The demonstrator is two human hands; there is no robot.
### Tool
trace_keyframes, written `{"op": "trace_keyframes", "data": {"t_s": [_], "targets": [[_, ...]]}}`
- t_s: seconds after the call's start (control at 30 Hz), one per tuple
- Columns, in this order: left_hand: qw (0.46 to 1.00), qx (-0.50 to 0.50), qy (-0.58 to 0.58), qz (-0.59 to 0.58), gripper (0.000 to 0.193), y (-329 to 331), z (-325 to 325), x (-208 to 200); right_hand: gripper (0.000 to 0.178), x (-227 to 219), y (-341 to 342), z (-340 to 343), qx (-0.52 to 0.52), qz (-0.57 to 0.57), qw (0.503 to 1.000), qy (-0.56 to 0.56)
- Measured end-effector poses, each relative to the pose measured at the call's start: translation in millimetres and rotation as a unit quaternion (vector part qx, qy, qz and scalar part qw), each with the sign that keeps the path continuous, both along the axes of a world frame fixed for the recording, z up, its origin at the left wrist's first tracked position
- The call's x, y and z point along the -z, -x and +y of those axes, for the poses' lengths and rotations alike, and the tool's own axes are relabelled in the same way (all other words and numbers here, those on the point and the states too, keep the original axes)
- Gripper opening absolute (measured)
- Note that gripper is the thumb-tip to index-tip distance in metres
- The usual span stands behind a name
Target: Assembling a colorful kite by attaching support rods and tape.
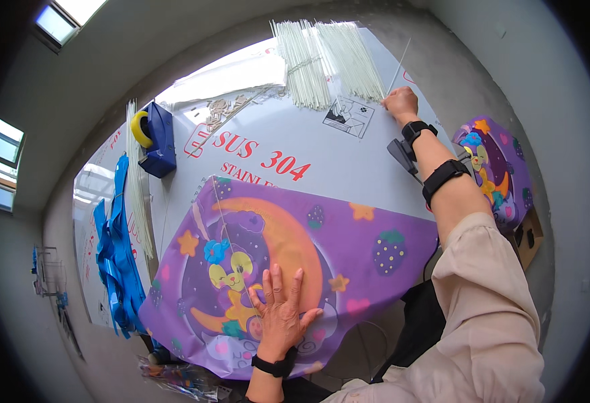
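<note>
A purple kite sheet (348, 248) printed with a cartoon rabbit, moon and stars lies flat on the white table (268, 141). My left hand (283, 310) presses flat on its lower part, fingers spread. My right hand (401, 103) reaches to the far side of the table and pinches one thin white rod (398, 67) beside a fanned bundle of white rods (325, 60). Both wrists wear black bands.
A blue tape dispenser with a yellow roll (154, 138) stands at the left. More white rods (137, 181) and a heap of blue strips (117, 255) lie along the left edge. A stack of purple kite sheets (500, 168) rests on a box at the right.
</note>
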State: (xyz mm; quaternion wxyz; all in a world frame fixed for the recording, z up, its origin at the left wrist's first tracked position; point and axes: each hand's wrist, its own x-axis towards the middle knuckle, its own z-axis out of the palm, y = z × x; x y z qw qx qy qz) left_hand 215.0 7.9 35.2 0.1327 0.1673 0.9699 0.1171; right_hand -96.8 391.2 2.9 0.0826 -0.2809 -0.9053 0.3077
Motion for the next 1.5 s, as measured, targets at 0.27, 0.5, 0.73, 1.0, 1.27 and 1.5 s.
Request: {"op": "trace_keyframes", "data": {"t_s": [0.27,0.5,0.73,1.0,1.27,1.5], "targets": [[1.000,0.007,-0.020,0.013,0.088,-1.3,2.7,1.5,0.006,-0.4,-28.2,-9.5,-0.023,0.075,0.997,-0.011],[0.997,-0.018,-0.068,0.034,0.078,4.9,1.1,-17.5,0.008,-70.2,-138.3,-72.8,0.051,0.062,0.758,0.647],[0.818,-0.177,-0.537,-0.102,0.045,49.2,11.1,-29.6,0.013,-96.8,-295.4,-198.1,-0.142,-0.080,0.765,0.624],[0.628,-0.333,-0.689,-0.140,0.030,34.4,-19.1,-52.8,0.011,-104.1,-226.3,-228.1,-0.454,-0.327,0.713,0.423],[0.546,-0.366,-0.719,-0.226,0.043,8.7,-72.0,-45.5,0.010,-46.0,16.6,-256.3,-0.298,0.027,0.933,0.199],[0.533,-0.399,-0.704,-0.248,0.020,2.0,-76.4,-40.3,0.024,-15.3,127.5,-310.8,-0.314,0.054,0.946,-0.067]]}}
